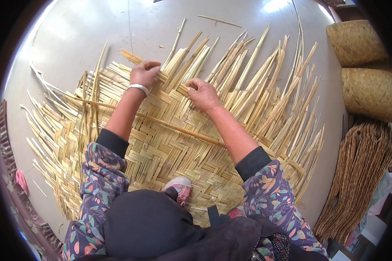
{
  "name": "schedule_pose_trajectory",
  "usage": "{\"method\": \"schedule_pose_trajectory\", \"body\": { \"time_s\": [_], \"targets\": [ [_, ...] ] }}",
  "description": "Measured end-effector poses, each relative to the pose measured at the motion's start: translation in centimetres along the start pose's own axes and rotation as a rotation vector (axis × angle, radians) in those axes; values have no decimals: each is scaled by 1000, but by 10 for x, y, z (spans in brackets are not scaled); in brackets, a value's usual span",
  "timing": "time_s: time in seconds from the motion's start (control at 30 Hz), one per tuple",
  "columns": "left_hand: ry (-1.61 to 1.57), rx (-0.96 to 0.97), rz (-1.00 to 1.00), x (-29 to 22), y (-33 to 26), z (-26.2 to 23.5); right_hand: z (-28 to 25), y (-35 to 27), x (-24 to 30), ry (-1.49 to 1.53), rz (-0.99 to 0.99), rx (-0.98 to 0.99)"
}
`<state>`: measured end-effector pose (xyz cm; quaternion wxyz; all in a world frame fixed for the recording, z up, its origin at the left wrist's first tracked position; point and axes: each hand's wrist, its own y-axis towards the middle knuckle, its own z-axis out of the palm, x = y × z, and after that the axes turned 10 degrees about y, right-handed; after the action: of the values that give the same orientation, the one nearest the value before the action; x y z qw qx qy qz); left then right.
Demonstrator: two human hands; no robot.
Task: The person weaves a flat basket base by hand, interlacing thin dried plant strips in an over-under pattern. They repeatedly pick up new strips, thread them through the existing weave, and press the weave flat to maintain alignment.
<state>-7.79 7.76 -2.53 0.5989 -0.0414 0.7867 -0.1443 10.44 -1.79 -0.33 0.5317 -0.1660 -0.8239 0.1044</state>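
Note:
A half-woven mat of flattened yellow reeds (161,143) spreads over the floor beneath me, loose reed ends fanning out along its far and side edges. Near its far edge, a flat reed strip (130,56) slants down from the upper left, passes my left hand and runs toward my right. My left hand (146,75), a silver bangle on its wrist, has its fingers curled at this strip. Lower and to the right, my right hand (202,93) pinches the strip's other part at the weave. A long thin reed (178,128) lies across the mat under my right forearm.
One shoe (181,188) of mine rests on the mat. Two rolled woven mats (370,93) and a bundle of brown stalks (357,174) stand at the right. A loose reed piece (220,20) lies on the grey floor (91,26) beyond. Patterned cloth (26,204) borders the left.

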Motion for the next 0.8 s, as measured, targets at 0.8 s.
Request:
{"method": "schedule_pose_trajectory", "body": {
  "time_s": [0.8],
  "targets": [
    [971,42,825,14,-111,-16,18,-181,-45,-33,-452,35]
  ]
}}
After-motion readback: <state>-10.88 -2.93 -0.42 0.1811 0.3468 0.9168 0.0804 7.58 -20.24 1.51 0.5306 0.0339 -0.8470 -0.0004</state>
